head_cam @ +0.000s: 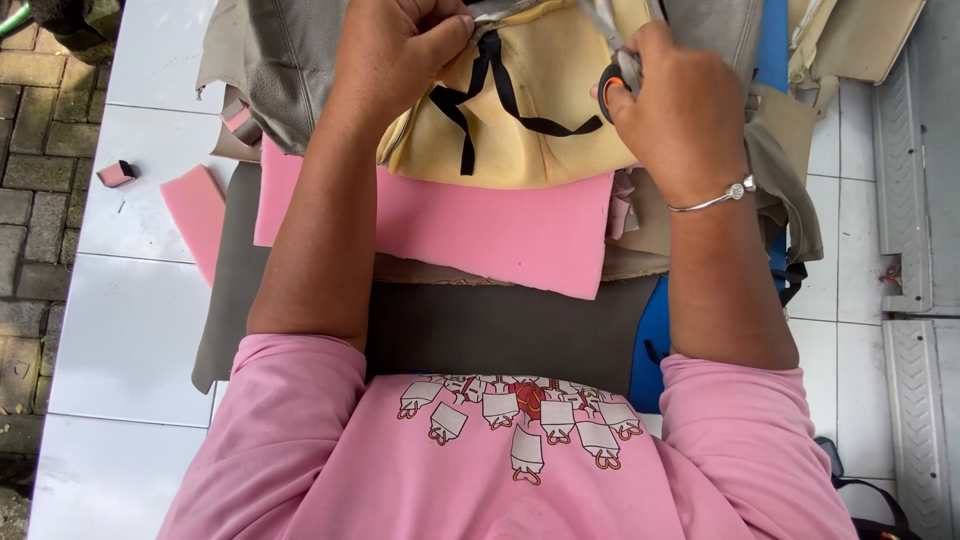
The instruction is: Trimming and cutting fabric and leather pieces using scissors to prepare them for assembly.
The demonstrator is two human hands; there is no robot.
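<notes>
Left hand [400, 50] pinches cover edge [490, 12]; right hand [680, 110] grips scissors [615, 60], blades pointing up-left toward the pinch

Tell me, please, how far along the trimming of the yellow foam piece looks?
Already done, apparently: pink foam offcuts lie aside. In hand: the left hand pinches the yellow foam piece while the right hand works scissors. Left: uncertain; the edge lies mostly out of view.

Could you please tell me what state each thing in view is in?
left hand: pinching the cover edge
right hand: gripping scissors
scissors: blades open at the cover
yellow foam-backed cover: underside up, black straps loose
pink foam sheet: lying flat
small pink scrap: lying apart
</notes>
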